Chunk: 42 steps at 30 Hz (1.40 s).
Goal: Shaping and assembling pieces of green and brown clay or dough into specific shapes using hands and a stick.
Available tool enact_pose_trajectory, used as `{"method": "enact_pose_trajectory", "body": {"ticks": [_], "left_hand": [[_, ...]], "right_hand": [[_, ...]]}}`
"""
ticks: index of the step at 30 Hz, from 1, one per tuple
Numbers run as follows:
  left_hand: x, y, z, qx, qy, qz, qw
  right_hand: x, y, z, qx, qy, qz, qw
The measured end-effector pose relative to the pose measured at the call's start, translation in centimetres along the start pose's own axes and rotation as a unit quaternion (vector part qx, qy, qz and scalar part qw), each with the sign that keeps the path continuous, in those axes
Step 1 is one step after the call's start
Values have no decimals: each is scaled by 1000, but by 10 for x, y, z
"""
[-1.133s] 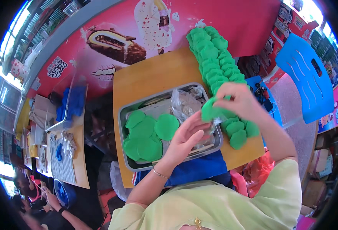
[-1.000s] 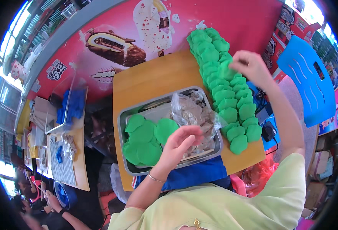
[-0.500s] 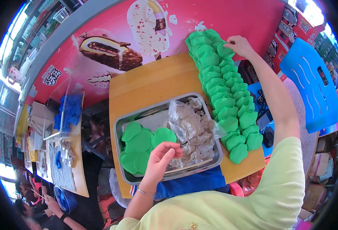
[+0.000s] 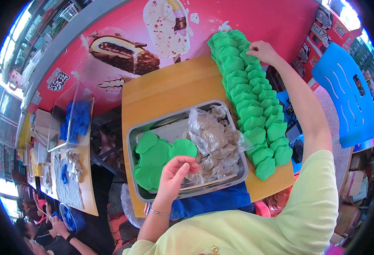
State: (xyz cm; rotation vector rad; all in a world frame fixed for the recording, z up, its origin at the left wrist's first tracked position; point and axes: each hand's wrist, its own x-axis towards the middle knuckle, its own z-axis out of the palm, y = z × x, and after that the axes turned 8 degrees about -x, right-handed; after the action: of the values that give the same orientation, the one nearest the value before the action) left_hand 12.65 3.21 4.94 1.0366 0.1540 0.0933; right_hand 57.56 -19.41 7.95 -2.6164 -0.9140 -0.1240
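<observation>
Two long overlapping rows of thin, soft-looking green rounds [image 4: 250, 123] lie along the table's right side. At their far end my right hand [image 4: 262, 52] pinches the edge of a green round [image 4: 249, 56]. My left hand [image 4: 175, 175] hovers over the near part of a metal tray [image 4: 134, 187], its fingers loosely curled, the thumb apart, with nothing seen in them. Just beyond it a single green round [image 4: 183, 148] rests in the tray beside a pile of green rounds [image 4: 155, 154]. Crumpled clear plastic with grey-brown pieces [image 4: 212, 142] fills the tray's right half.
The wooden table [image 4: 165, 85] stands against a pink printed panel [image 4: 255, 17]. At right are a blue slotted plastic chair back [image 4: 344, 93] and dark items on a blue surface. A side table [image 4: 89, 187] with cloths stands left; another person's hands [image 4: 59, 225] show at lower left.
My right hand stays at the far end of the rows, gripping the green round, with its fingers slightly shifted. My left hand has barely moved. The whole view has shifted a little.
</observation>
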Motion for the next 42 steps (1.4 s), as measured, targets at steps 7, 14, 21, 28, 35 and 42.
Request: {"method": "enact_pose_trajectory", "body": {"ticks": [7,14,21,28,35,42], "left_hand": [[-7,0,-6,16,38,-26,999],[-18,6,-13,8,48,2,999],[-39,13,-21,2,40,70,997],[-57,27,-8,12,29,121,992],[-84,124,81,401,-155,569,701],[-110,150,150,358,-192,715,569]], "right_hand": [[-1,1,3,-36,42,26,998],[-7,-2,-2,28,93,36,995],[-38,-49,-34,113,159,-15,981],[-150,-132,-34,295,24,-98,950],[-273,-184,-11,282,-39,-112,952],[-332,-196,-8,320,27,6,947]]}}
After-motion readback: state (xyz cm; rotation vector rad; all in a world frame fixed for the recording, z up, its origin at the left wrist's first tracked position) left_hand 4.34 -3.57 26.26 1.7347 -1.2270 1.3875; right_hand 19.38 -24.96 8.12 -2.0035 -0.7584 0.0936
